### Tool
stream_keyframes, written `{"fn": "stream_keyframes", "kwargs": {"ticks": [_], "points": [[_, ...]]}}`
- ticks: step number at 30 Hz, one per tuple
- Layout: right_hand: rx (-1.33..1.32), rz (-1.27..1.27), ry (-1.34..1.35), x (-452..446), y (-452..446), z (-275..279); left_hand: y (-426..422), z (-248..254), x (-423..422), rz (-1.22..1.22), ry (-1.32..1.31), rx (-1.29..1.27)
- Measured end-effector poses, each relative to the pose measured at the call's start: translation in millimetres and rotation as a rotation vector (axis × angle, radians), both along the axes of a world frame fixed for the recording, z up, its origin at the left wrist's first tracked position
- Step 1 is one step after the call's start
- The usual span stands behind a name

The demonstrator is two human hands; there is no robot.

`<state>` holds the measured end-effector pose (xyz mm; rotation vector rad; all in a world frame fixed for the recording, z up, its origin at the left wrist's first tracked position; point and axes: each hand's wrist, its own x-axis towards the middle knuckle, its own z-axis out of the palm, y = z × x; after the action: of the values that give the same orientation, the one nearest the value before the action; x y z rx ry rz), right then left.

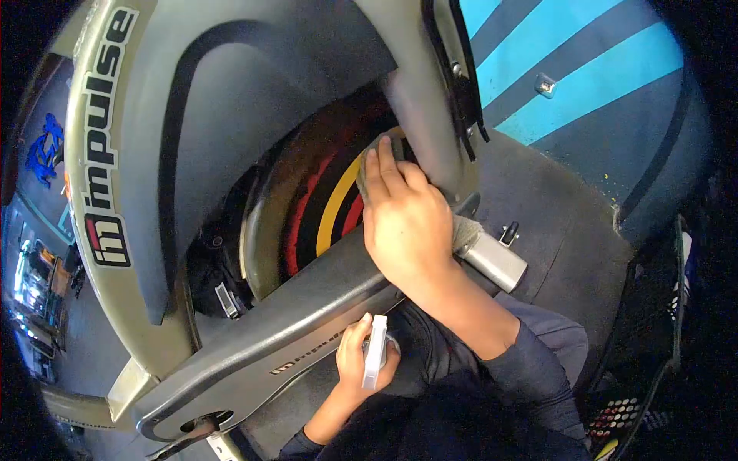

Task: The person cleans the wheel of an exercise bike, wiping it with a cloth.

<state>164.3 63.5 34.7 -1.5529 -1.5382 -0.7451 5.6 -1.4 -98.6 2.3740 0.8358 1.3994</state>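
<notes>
My right hand [407, 219] presses a greyish cloth [363, 180] against the flywheel [332, 201] of an exercise bike, with its fingers laid over the cloth. Dark, yellow and red rings mark the wheel's face. Lower down, my left hand [365, 357] is closed around a spray bottle with a white trigger head [375, 349]; most of the bottle's body is hidden by the hand. Between the left hand and the wheel runs the bike's black and grey chain guard [269, 330], lettered "impulse".
The bike's pale frame post [96, 146] curves along the left, beside a grey shroud [261, 100]. A silver metal foot [496, 261] juts out right of my right hand. Behind stands a blue and grey striped wall [592, 84]; black mesh [653, 284] is at the far right.
</notes>
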Motion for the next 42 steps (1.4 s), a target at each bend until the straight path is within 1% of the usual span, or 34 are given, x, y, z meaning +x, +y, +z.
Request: {"fn": "stream_keyframes", "kwargs": {"ticks": [2, 4, 7, 9, 10, 13, 15, 16, 17, 20, 25, 26, 27, 30, 32, 33, 35, 37, 40, 42], "points": [[-0.127, 0.027, -0.002, -8.0, -11.4, 3.9, 1.0, 0.1, 1.9, -0.022, -0.054, 0.022], [-0.109, 0.117, -0.014, -20.6, -20.6, 3.1, 1.3, 4.7, 3.6, -0.006, -0.044, 0.056], [-0.167, 0.174, 0.034, -16.3, -19.5, 6.2, 0.1, 8.9, 2.2, 0.012, -0.022, 0.081], [-0.087, 0.06, 0.079, -5.8, -8.9, 6.9, -1.9, 7.1, 1.1, 0.016, -0.023, 0.071], [-0.03, 0.099, 0.12, 2.2, -0.7, 4.0, -2.4, 5.7, 0.2, 0.007, -0.01, 0.04], [-0.041, 0.034, 0.069, -2.2, -4.2, 3.6, -1.1, 0.7, -0.4, 0.006, -0.006, 0.006], [-0.164, 0.023, 0.033, -7.1, -11.9, 7.4, -0.6, 1.2, 1.6, 0.012, -0.012, -0.004], [-0.131, 0.007, -0.019, -16.0, -14.6, 2.8, 0.3, 3.8, 3.2, 0.022, -0.027, 0.04], [-0.103, 0.045, -0.038, -24.3, -18.1, -0.8, 0.3, 6.0, 4.3, 0.033, -0.041, 0.081], [-0.078, 0.089, -0.052, -27.6, -18.4, -1.2, -1.3, 10.4, 4.0, 0.025, -0.031, 0.039], [-0.086, 0.006, 0.028, -11.2, -8.4, 1.9, 2.0, 4.5, 3.4, 0.014, -0.028, 0.085], [-0.11, -0.028, 0.037, -6.2, -6.1, 2.4, -0.2, 4.8, 2.3, 0.018, -0.03, 0.085], [-0.084, -0.007, 0.052, -4.3, -4.2, 4.1, -1.7, 5.4, 1.6, 0.028, -0.014, 0.051], [-0.156, 0.002, 0.004, -12.0, -14.1, 4.8, -1.7, 5.1, 3.0, 0.007, -0.046, 0.026], [-0.082, -0.002, -0.05, -23.6, -15.8, -2.0, 0.0, 2.9, 3.8, 0.006, -0.068, 0.052], [-0.098, 0.016, -0.037, -22.5, -16.0, -0.8, 0.4, 5.1, 5.2, 0.03, -0.05, 0.091], [-0.119, 0.041, -0.021, -20.4, -12.1, -0.5, 1.4, 2.6, 5.2, 0.02, -0.062, 0.076], [-0.078, -0.035, -0.013, -15.1, -6.3, 0.0, -1.3, -0.4, 2.6, 0.015, -0.069, 0.055], [0.022, -0.024, 0.029, -1.2, 6.4, -1.4, -0.2, -3.6, 2.3, -0.016, -0.078, 0.022], [0.001, -0.006, 0.045, -2.0, 2.3, -1.7, -1.7, -3.5, 0.0, 0.004, -0.019, -0.038]]}}
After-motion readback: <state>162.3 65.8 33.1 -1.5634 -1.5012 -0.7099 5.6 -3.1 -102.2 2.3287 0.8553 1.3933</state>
